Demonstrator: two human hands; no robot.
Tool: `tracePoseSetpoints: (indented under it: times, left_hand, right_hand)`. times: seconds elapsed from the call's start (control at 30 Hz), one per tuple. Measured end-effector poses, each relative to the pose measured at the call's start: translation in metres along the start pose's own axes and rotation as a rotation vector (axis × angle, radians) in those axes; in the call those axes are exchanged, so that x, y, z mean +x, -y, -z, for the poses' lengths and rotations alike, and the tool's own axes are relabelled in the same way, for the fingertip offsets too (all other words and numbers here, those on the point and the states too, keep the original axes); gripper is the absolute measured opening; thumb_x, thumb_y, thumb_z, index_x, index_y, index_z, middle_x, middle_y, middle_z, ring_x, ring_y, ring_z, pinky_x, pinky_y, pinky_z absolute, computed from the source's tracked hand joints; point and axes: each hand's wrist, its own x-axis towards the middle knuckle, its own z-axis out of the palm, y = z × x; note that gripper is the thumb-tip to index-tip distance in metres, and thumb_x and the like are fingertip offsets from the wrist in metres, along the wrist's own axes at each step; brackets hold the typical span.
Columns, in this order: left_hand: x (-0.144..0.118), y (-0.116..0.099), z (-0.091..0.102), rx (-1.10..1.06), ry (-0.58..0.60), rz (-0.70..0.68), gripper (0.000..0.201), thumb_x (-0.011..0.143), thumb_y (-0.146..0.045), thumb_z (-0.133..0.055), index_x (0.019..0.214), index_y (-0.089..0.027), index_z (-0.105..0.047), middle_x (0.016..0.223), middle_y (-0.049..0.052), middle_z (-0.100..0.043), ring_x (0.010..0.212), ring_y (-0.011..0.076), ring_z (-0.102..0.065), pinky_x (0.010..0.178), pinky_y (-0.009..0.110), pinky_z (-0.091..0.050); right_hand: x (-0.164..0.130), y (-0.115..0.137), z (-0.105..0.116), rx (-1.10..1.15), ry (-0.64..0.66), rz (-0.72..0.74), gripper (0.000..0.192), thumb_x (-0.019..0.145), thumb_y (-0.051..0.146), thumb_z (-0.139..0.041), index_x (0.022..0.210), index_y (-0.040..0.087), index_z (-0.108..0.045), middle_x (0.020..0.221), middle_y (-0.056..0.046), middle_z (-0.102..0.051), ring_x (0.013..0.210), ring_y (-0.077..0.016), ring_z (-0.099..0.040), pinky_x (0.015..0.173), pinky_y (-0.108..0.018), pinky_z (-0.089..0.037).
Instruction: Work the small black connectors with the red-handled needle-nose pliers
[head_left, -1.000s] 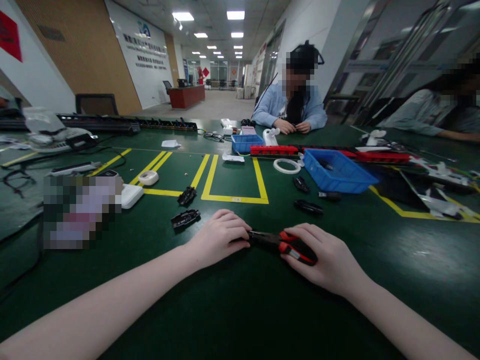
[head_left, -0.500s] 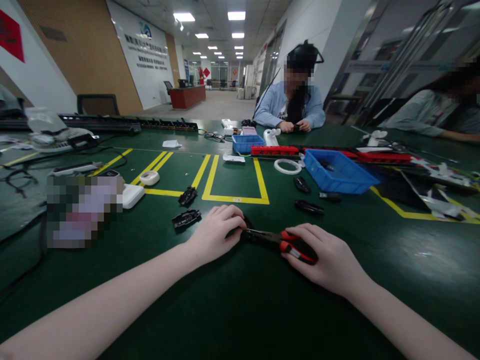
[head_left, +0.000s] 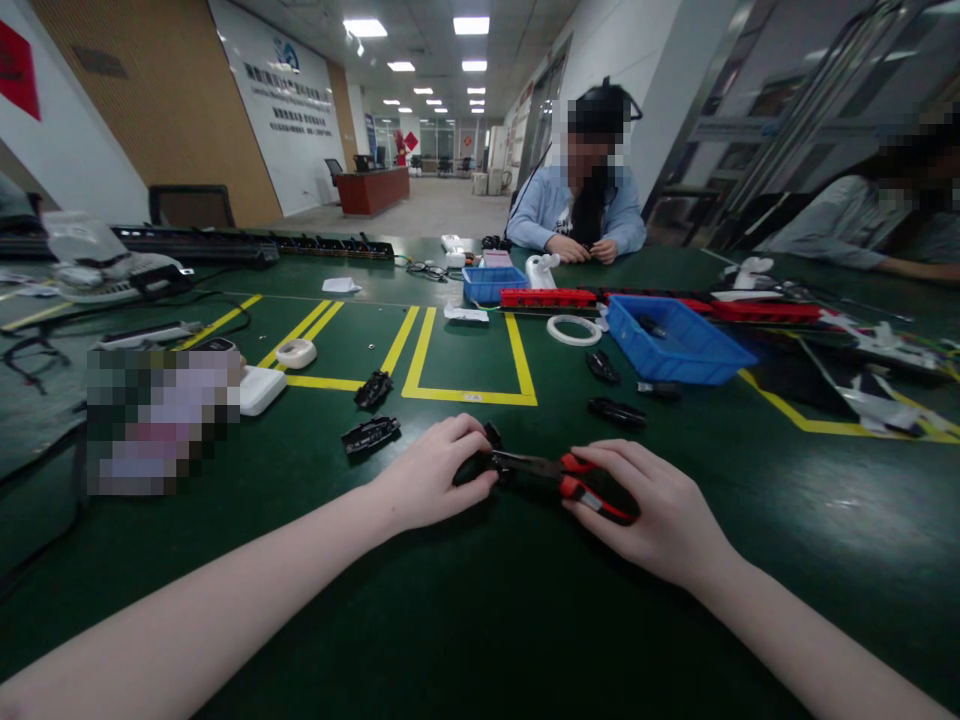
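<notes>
My left hand [head_left: 442, 470] is closed around a small black plastic part [head_left: 474, 468], which my fingers partly cover. My right hand [head_left: 652, 500] grips red-and-black handled needle-nose pliers [head_left: 574, 480]. Their jaws reach left to the black part at my left fingertips; whether they pinch it I cannot tell. Just beyond my left hand lie two open black plastic shells [head_left: 371, 436]. Further right, several dark pieces rest on the table, among them a long black piece [head_left: 616, 412].
A large blue bin [head_left: 679, 365] stands right of centre, with a smaller blue bin [head_left: 493, 285] behind it. Yellow tape [head_left: 472, 398] marks the green table. A white ring [head_left: 574, 330], a tape roll [head_left: 296, 353] and a white box [head_left: 259, 392] lie around. A person sits opposite, another at right.
More of the black part shows at my left fingertips, so it seems turned. The pliers' jaws stay beside it, and both hands have barely moved.
</notes>
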Motion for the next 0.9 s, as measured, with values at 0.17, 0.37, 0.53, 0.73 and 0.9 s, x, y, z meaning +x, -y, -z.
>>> tracePoseSetpoints:
  times: [0.17, 0.37, 0.53, 0.73, 0.9]
  left_hand:
    - [0.0005, -0.0002, 0.0007, 0.116, 0.014, -0.031, 0.024, 0.091, -0.04, -0.064, 0.102, -0.019, -0.061, 0.12, 0.008, -0.061, 0.109, 0.0268, -0.058, 0.095, 0.047, -0.048]
    - [-0.0002, -0.0004, 0.0005, 0.132, 0.027, -0.06, 0.022, 0.091, -0.038, -0.064, 0.102, -0.019, -0.061, 0.119, 0.007, -0.061, 0.108, 0.026, -0.058, 0.095, 0.045, -0.048]
    - [-0.0009, -0.0011, 0.0002, 0.117, 0.035, -0.052, 0.019, 0.092, -0.036, -0.063, 0.102, -0.02, -0.061, 0.12, 0.007, -0.061, 0.109, 0.0257, -0.058, 0.098, 0.046, -0.047]
    - [-0.0005, -0.0012, 0.0008, 0.103, 0.019, -0.075, 0.019, 0.091, -0.033, -0.063, 0.104, -0.02, -0.061, 0.122, 0.007, -0.062, 0.113, 0.026, -0.058, 0.103, 0.047, -0.045]
    - [0.0001, -0.0019, 0.0013, 0.073, 0.021, -0.1, 0.024, 0.09, -0.027, -0.063, 0.113, -0.02, -0.058, 0.125, 0.006, -0.064, 0.121, 0.0232, -0.058, 0.112, 0.046, -0.039]
  right_hand:
    - [-0.0002, 0.0004, 0.0005, -0.012, -0.033, -0.004, 0.038, 0.085, 0.036, -0.066, 0.119, 0.019, -0.061, 0.11, -0.012, -0.069, 0.095, -0.0261, -0.068, 0.078, -0.041, -0.059]
    - [-0.0007, 0.0019, 0.0005, -0.006, -0.012, -0.018, 0.039, 0.083, 0.036, -0.067, 0.119, 0.02, -0.062, 0.111, -0.012, -0.069, 0.096, -0.0268, -0.068, 0.079, -0.042, -0.059]
    - [-0.0012, 0.0012, 0.0009, 0.037, 0.025, -0.013, 0.04, 0.083, 0.036, -0.068, 0.12, 0.02, -0.061, 0.111, -0.011, -0.069, 0.097, -0.0263, -0.068, 0.081, -0.041, -0.06]
    - [-0.0008, 0.0003, 0.0001, 0.05, 0.052, -0.019, 0.04, 0.083, 0.036, -0.068, 0.119, 0.021, -0.062, 0.111, -0.011, -0.07, 0.097, -0.0256, -0.069, 0.08, -0.04, -0.06]
    - [0.0018, 0.0027, 0.0014, 0.071, 0.076, -0.007, 0.036, 0.084, 0.035, -0.068, 0.117, 0.021, -0.062, 0.109, -0.01, -0.07, 0.094, -0.0243, -0.069, 0.078, -0.038, -0.06]
